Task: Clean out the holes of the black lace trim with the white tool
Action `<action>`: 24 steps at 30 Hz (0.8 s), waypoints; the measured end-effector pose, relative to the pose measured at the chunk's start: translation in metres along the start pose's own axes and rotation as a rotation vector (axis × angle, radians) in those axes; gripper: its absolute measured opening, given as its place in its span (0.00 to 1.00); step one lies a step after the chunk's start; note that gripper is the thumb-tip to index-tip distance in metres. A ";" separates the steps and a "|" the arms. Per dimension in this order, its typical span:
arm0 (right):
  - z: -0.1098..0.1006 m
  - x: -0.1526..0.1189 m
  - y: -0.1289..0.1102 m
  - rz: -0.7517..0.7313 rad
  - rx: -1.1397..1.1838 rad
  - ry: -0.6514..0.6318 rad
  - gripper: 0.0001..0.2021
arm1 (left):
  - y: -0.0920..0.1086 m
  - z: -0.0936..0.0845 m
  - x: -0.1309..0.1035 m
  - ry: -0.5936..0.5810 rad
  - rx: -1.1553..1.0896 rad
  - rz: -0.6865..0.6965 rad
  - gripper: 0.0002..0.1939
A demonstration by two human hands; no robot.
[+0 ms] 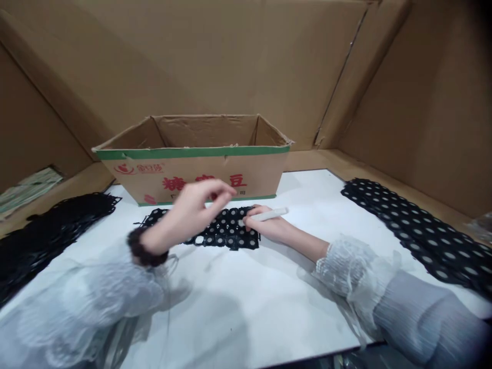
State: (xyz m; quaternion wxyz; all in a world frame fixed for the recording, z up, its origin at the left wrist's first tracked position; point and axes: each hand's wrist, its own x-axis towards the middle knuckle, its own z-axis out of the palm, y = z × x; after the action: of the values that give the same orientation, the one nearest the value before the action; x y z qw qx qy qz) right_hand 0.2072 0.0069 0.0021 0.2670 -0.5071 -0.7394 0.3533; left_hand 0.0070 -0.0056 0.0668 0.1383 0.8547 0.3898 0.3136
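The right hand [265, 224] grips a white pen [270, 214] at the right end of a black sheet with pale dots [220, 231]. The sheet lies in the middle of the frame, on the white surface [277, 302]. The left hand [194, 210], a bit blurry, is above its left part, fingers bent loosely, holding nothing. A big box [261, 177] stands just behind.

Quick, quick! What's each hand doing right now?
Left hand: curled and blurry; can't tell if it's open or closed.
Right hand: closed, holding a white pen-like stick.
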 end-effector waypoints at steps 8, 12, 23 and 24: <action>0.002 -0.002 -0.002 -0.030 0.045 0.093 0.11 | -0.044 0.064 -0.007 -0.152 -0.004 -0.093 0.24; 0.002 0.000 -0.001 -0.033 0.055 0.083 0.11 | -0.045 0.056 -0.005 -0.201 -0.274 -0.205 0.23; 0.009 0.000 -0.006 -0.106 -0.008 0.075 0.13 | -0.039 0.051 -0.006 -0.185 -0.531 -0.425 0.25; 0.012 0.001 -0.006 -0.119 -0.031 0.095 0.12 | -0.038 0.051 -0.006 -0.176 -0.541 -0.437 0.24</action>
State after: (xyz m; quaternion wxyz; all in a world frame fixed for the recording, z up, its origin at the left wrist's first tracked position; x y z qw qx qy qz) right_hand 0.1949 0.0040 -0.0004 0.3147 -0.4824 -0.7601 0.3008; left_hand 0.0145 0.0155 0.0068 0.4566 0.7072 0.4529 0.2936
